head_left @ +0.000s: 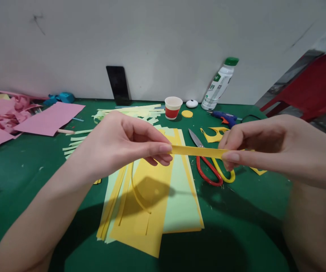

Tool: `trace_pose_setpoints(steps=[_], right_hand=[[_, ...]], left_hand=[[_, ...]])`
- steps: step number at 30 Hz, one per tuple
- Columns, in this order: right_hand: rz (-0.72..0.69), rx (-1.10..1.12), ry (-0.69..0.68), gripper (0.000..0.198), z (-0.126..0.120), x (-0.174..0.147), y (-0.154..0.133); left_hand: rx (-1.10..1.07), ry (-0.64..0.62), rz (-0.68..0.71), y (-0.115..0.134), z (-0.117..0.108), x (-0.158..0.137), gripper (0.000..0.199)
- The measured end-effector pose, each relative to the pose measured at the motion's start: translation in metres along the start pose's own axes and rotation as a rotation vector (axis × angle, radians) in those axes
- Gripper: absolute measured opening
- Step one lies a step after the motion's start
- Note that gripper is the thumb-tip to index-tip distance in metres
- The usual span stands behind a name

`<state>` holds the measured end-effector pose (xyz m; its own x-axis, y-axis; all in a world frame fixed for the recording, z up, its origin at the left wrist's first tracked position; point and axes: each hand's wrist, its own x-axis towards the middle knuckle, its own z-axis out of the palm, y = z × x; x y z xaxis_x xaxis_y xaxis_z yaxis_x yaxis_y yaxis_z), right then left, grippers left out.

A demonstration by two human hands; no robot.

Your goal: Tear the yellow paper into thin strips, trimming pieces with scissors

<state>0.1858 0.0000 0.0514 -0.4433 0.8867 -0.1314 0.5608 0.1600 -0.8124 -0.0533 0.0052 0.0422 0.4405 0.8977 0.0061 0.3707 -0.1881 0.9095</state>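
A narrow yellow paper strip (197,151) is stretched level between my two hands, above the table. My left hand (136,141) pinches its left end between thumb and fingers. At the other end, my right hand (253,145) grips it the same way. Below lie yellow paper sheets (154,226) and pale green sheets (180,211), with several cut yellow strips (113,204) on their left side. Scissors (209,170) with one red and one yellow handle loop rest on the table, partly behind the strip and my right hand.
Pale green strips (78,141) and pink paper (51,119) lie to the left on the green table (24,211). Along the wall stand a phone (118,85), a paper cup (173,108) and a leaning bottle (219,85). A blue glue gun (225,117) and yellow scraps (214,134) lie right.
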Motion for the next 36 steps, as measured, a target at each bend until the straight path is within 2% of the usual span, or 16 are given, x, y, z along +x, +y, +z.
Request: trace_pose_setpoints(steps=[3,7,10,15,17,19,20,23,25,28,30,36], right_hand=[[0.012,0.002,0.008,0.027,0.000,-0.001,-0.002],[-0.022,-0.023,0.062,0.025,0.003,-0.002,-0.001],[-0.103,-0.039,0.171,0.020,0.006,-0.002,0.000],[-0.206,-0.189,0.382,0.018,0.022,-0.003,-0.002],[-0.273,-0.259,0.413,0.017,0.032,-0.002,-0.004],[-0.314,-0.314,0.403,0.016,0.041,-0.001,-0.005],[-0.320,-0.336,0.392,0.016,0.044,-0.001,-0.006],[-0.332,-0.377,0.386,0.015,0.049,-0.002,-0.005],[-0.342,-0.395,0.393,0.015,0.049,-0.003,-0.005],[-0.351,-0.408,0.411,0.015,0.049,-0.005,-0.004],[-0.373,-0.419,0.424,0.016,0.051,-0.005,-0.005],[-0.445,-0.532,0.415,0.019,0.058,-0.002,-0.010]], left_hand=[[0.021,0.033,0.029,0.003,0.002,-0.002,0.008],[0.159,0.243,0.112,0.004,0.003,-0.006,0.003],[0.239,0.352,0.217,-0.001,-0.001,-0.006,0.007],[0.342,0.641,0.400,-0.007,-0.003,0.000,0.013],[0.437,0.617,0.535,-0.006,0.005,0.001,0.013],[0.536,0.505,0.695,-0.006,0.016,0.001,0.009],[0.590,0.445,0.722,-0.006,0.021,0.000,0.006],[0.753,0.329,0.738,-0.004,0.028,-0.005,0.011],[0.841,0.364,0.767,-0.001,0.026,-0.009,0.014],[0.925,0.485,0.794,0.003,0.020,-0.014,0.013],[0.954,0.488,0.802,0.003,0.021,-0.015,0.012],[0.884,0.270,0.799,-0.004,0.036,-0.011,0.018]])
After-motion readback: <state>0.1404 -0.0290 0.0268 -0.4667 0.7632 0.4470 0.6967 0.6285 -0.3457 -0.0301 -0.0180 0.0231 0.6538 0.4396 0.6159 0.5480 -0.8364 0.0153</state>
